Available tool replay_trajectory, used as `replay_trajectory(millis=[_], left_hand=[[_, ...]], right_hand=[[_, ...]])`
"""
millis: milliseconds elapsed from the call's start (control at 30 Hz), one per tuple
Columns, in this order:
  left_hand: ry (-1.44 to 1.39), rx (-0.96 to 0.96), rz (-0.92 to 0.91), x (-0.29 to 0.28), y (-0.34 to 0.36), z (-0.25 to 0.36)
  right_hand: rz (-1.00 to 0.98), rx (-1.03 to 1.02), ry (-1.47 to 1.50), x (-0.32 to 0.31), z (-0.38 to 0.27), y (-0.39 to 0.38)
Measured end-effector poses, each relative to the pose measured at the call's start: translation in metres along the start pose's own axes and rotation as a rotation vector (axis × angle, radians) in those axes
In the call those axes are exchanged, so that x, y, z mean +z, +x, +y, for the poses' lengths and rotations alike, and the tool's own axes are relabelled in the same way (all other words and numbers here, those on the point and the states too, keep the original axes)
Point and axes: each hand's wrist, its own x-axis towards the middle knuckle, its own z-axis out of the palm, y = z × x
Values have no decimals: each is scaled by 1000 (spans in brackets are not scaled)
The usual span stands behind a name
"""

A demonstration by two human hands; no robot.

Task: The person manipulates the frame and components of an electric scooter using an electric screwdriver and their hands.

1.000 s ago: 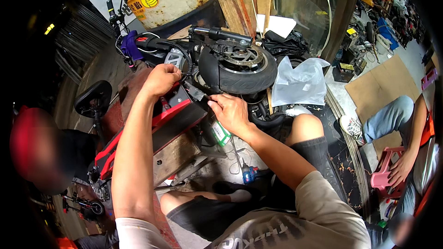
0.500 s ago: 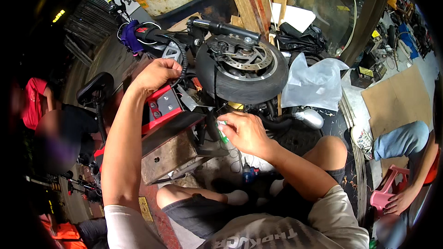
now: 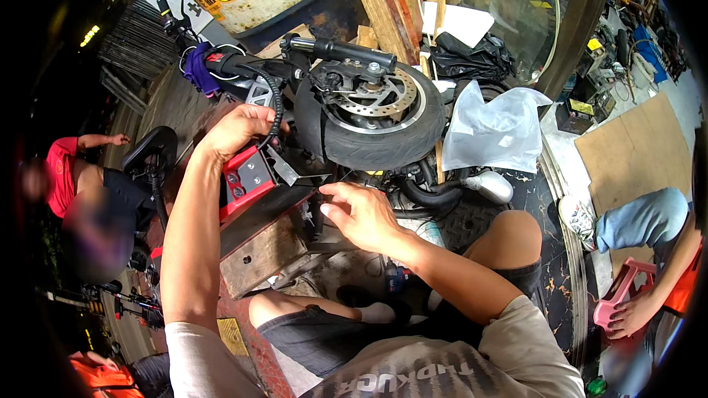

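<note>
An electric scooter lies tipped on its side, its front wheel (image 3: 383,144) showing a perforated brake disc (image 3: 391,96). My left hand (image 3: 240,133) is closed at the black spiral-wrapped cable (image 3: 276,92), above the end of the red-and-black deck (image 3: 247,199). Its fingertips are partly hidden behind the cable. A bent metal plate (image 3: 291,169) sticks out at the deck's end. Close to that plate is my right hand (image 3: 361,214), thumb and index finger apart, with nothing visible between them. A worn wooden block (image 3: 265,254) sits under the deck.
A blue-and-black power tool (image 3: 397,278) lies between my legs. To the right are a clear plastic bag (image 3: 494,133), a cardboard sheet (image 3: 630,155) and a person's hand on a pink stool (image 3: 623,291). A person in red (image 3: 63,177) is at far left. Wooden boards (image 3: 387,11) lean behind the wheel.
My right hand has moved left to the deck's end. The small green-and-white item it held no longer shows. My left hand stays by the cable. The person at left has stretched out an arm.
</note>
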Motion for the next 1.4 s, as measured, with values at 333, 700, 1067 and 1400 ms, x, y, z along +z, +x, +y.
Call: replay_trajectory(millis=[333, 700, 1067, 1400], left_hand=[[-326, -14, -89, 6, -11, 12], [-596, -25, -76, -15, -21, -5], [-655, 25, -303, -11, -27, -6], [-600, 149, -333, -30, -28, -53]], right_hand=[[8, 110, 186, 12, 3, 2], [-26, 162, 271, 10, 17, -6], [-34, 119, 320, 17, 27, -10], [-131, 151, 375, 30, 37, -16]])
